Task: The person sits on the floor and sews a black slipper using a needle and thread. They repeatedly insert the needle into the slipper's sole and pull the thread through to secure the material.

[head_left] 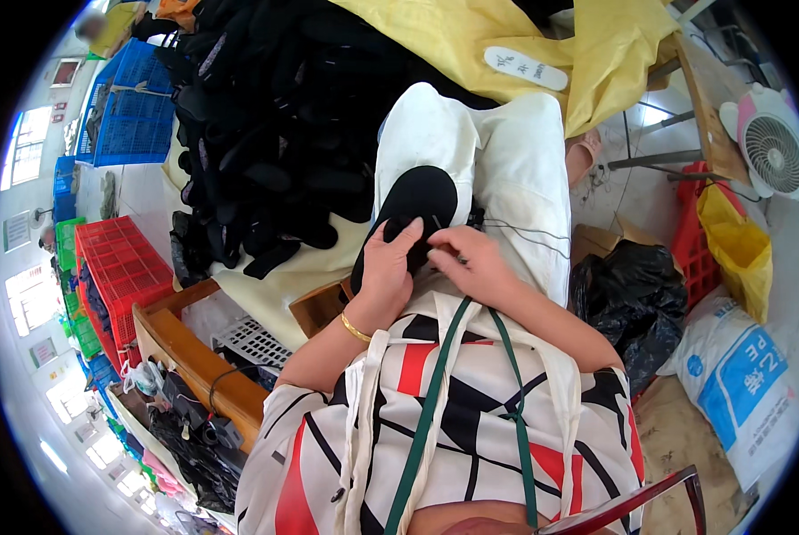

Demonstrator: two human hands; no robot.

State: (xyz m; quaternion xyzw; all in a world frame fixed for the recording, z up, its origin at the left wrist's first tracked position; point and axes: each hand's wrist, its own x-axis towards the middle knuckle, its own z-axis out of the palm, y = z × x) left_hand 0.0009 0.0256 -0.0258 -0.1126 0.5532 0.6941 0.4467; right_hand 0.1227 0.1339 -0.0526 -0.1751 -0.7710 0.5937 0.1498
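Black fabric shoes [274,125] heap toward eleven o'clock, a red plastic crate [125,267] at nine, left hand [389,267] clamping an oval black shoe [428,189], right hand [478,260] unclear in grip.

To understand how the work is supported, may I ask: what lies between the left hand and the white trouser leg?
In the head view, the black slipper-shaped piece lies between the left hand, which grips it, and the white trouser leg.
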